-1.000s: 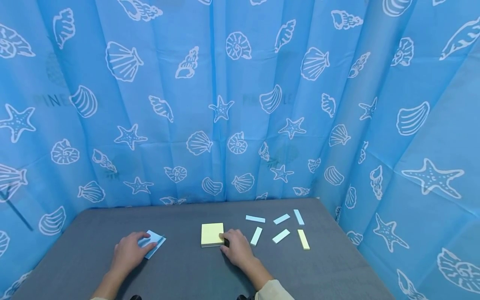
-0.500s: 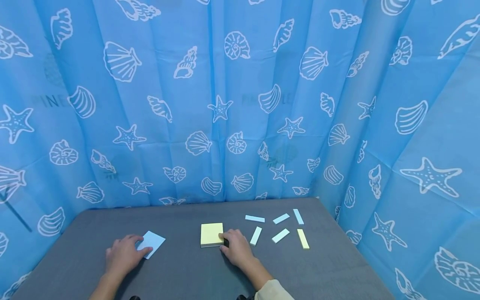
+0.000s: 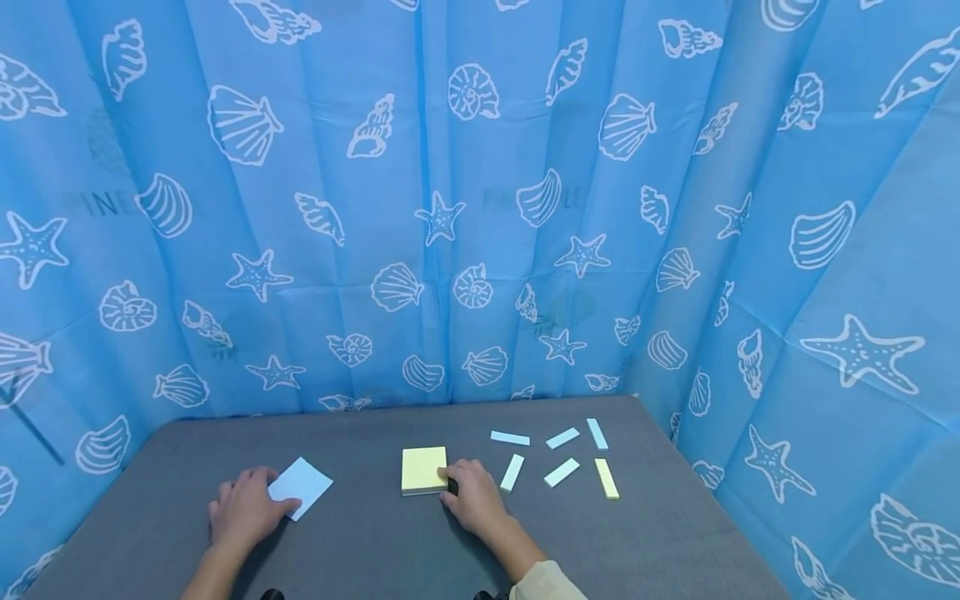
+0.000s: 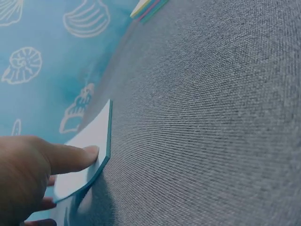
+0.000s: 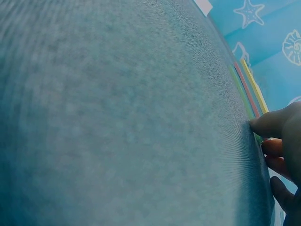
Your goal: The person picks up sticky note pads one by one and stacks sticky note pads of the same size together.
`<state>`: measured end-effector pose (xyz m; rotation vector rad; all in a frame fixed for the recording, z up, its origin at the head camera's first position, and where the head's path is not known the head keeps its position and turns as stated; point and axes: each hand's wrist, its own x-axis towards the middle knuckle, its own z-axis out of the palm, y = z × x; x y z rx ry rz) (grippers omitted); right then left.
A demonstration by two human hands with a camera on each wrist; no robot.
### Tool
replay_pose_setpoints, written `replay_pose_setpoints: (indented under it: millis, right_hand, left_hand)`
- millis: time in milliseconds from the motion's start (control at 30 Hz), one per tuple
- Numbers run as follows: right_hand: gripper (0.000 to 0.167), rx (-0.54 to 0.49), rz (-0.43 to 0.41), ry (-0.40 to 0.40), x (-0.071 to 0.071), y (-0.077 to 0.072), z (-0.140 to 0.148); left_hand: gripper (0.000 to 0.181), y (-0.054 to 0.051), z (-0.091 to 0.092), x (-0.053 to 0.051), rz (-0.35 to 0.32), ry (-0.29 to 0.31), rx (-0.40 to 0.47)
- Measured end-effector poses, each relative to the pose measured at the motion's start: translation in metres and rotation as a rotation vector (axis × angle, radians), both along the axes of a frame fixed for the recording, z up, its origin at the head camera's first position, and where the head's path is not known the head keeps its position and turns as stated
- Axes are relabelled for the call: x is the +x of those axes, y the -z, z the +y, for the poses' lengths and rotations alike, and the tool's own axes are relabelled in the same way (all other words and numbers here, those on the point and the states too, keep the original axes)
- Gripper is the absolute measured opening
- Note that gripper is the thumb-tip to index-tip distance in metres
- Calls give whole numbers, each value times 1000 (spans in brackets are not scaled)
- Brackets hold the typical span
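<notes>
My left hand (image 3: 243, 510) holds a light-blue square sticky note pad (image 3: 302, 487) at the table's left. In the left wrist view the thumb (image 4: 77, 157) lies on top of the pad while other fingers show behind its edge; the pad tilts up and bends slightly. Near the middle, a squared stack of sticky note pads (image 3: 423, 468) has a yellow top, with pink and green layers below it in the right wrist view. My right hand (image 3: 476, 498) grips the right side of this stack with curled thumb and fingers. The palm hides part of that edge.
Right of the stack lie several narrow note strips, among them a blue strip (image 3: 510, 437), a pale green strip (image 3: 562, 472) and a yellow strip (image 3: 607, 479). A grey cloth (image 3: 360, 542) covers the table. Behind hangs a blue seashell curtain (image 3: 337, 292).
The left thumb earlier bent up the blue pad's near edge; that edge then lay flatter. The pad has since shifted and risen slightly in the left hand. The right hand has stayed still.
</notes>
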<state>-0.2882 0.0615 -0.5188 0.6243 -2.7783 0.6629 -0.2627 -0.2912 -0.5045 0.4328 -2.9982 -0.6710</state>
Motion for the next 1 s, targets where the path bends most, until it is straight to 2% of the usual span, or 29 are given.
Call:
replay_pose_setpoints:
  millis: [200, 300, 400, 500, 633, 767, 1000]
  right_hand:
    - [33, -1, -4, 1, 0, 0, 0]
    - [33, -7, -5, 2, -1, 0, 0]
    - [33, -10, -8, 1, -1, 1, 0]
    - [33, -13, -3, -5, -2, 3, 0]
    - [33, -14, 3, -9, -2, 4, 0]
    - [33, -12, 4, -13, -1, 3, 0]
    - [33, -18, 3, -11, -1, 2, 0]
  left_hand:
    - [56, 5, 4, 1, 124, 15, 102]
    - [50, 6, 8, 3, 205, 51, 165]
    - [46, 4, 11, 5, 256, 92, 221]
    - [45, 2, 13, 7, 269, 120, 270]
    - [46, 1, 14, 8, 242, 129, 359]
    - [51, 4, 16, 8, 220, 89, 433]
    - [71, 10, 19, 3, 228, -12, 541]
